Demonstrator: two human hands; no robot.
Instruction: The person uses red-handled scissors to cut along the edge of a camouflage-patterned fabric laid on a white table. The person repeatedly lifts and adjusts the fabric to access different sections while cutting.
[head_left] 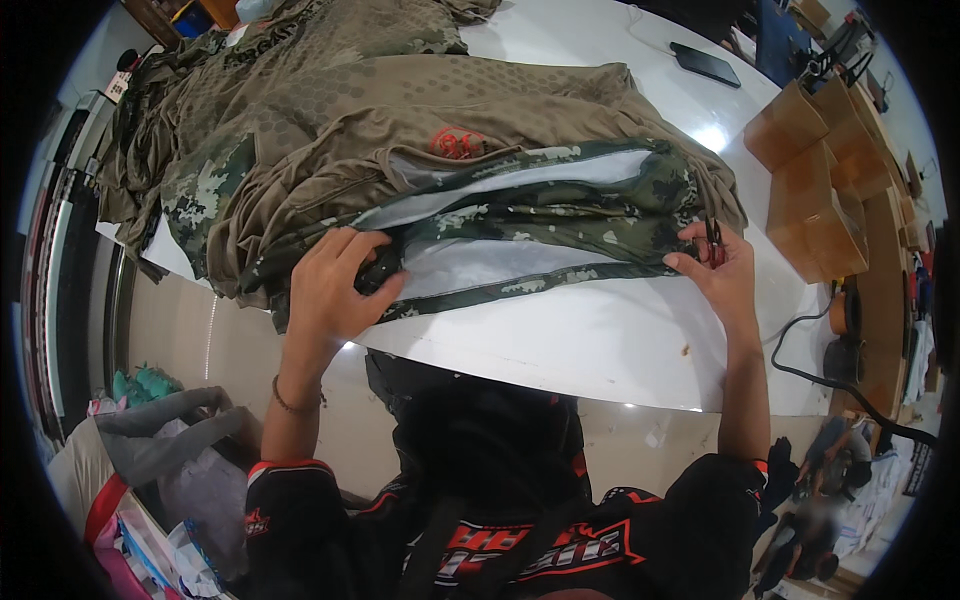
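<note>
A garment in green camouflage cloth with pale inner strips point(600, 230) stretches between my two hands along the near edge of the white table point(620, 340). My left hand point(340, 285) is closed on a bunched end of the camouflage cloth. At the other end my right hand point(725, 270) pinches the cloth between thumb and finger. Small thread snips with red handles point(716, 245) are also held in that hand, their dark blades pointing away from me. Behind lies a brown patterned shirt point(530, 90) with a round red emblem point(457, 143), partly under the camouflage cloth.
More brown and camouflage clothing point(150, 130) heaps over the table's left side. A black phone point(706, 64) lies at the back right. Open cardboard boxes point(815, 215) stand on the right, with a black cable point(800, 375) below them. Grey cloth point(190, 470) is piled at lower left.
</note>
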